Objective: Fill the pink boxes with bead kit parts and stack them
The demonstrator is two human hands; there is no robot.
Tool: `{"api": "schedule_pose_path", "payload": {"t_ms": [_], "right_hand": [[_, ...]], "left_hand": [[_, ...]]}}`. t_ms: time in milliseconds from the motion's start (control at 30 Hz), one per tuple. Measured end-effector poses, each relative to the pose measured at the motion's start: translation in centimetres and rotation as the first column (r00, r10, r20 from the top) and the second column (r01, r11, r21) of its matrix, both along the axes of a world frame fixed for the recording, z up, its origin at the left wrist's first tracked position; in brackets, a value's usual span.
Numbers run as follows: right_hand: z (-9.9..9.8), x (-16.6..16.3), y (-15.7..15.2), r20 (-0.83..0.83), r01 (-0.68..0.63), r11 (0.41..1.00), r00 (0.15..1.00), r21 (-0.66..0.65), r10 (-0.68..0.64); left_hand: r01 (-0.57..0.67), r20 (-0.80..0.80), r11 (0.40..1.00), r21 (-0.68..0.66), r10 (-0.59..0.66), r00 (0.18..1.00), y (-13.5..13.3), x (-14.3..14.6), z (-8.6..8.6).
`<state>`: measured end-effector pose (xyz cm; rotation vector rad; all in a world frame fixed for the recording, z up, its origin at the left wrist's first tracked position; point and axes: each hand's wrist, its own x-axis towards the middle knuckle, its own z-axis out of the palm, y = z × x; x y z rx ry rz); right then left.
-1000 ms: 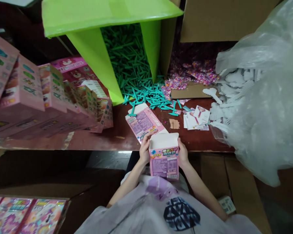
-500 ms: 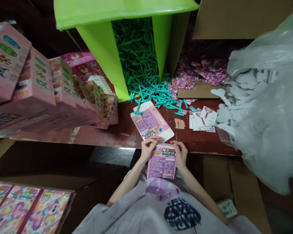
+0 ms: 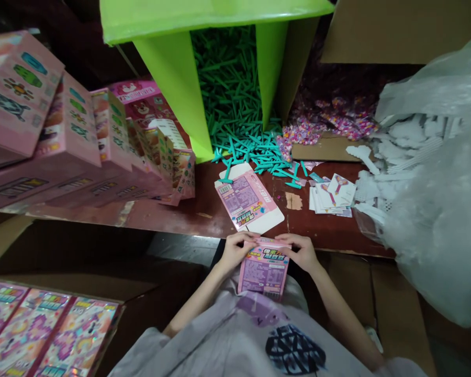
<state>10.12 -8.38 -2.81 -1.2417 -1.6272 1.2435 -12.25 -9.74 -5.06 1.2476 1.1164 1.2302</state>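
Observation:
A small pink printed box (image 3: 264, 268) stands upright against my lap, just below the table's front edge. My left hand (image 3: 235, 251) grips its upper left corner with fingers curled over the top. My right hand (image 3: 302, 251) grips the upper right corner the same way, fingers pressed on the closed top flap. A flat, unfolded pink box (image 3: 248, 200) lies on the dark red table (image 3: 204, 214) right in front of my hands.
A green bin (image 3: 180, 78) spills teal plastic sticks (image 3: 255, 152) at the back. Leaning pink boxes (image 3: 82, 141) fill the left. Small cards (image 3: 332, 193), beads (image 3: 317, 128) and a clear bag of white parts (image 3: 427, 173) sit right. A carton of filled boxes (image 3: 43, 330) lies lower left.
The box's top stood open a second ago; its flap is now folded down and closed under my fingers. The box has dropped lower toward my lap.

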Motion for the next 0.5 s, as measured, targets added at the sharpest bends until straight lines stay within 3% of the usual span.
{"api": "schedule_pose_path", "payload": {"t_ms": [167, 333, 433, 500], "right_hand": [[0.6, -0.4, -0.1, 0.037, 0.004, 1.0, 0.999, 0.031, -0.005], [2.3, -0.4, -0.2, 0.119, -0.211, 0.973, 0.973, 0.092, 0.2], [4.6, 0.9, 2.0, 0.071, -0.313, 0.94, 0.949, 0.139, 0.306], [6.0, 1.2, 5.0, -0.049, -0.118, 0.951, 0.989, 0.285, 0.137]], "left_hand": [[0.043, -0.122, 0.998, 0.047, -0.037, 0.992, -0.4, -0.9, 1.8], [0.183, -0.379, 0.983, -0.005, -0.172, 0.909, -1.0, -2.0, 3.6], [0.186, -0.449, 0.982, 0.021, -0.156, 0.88, -1.3, -3.2, 7.5], [0.128, -0.411, 0.967, 0.219, -0.027, 0.911, -1.8, -4.7, 11.5]]}}
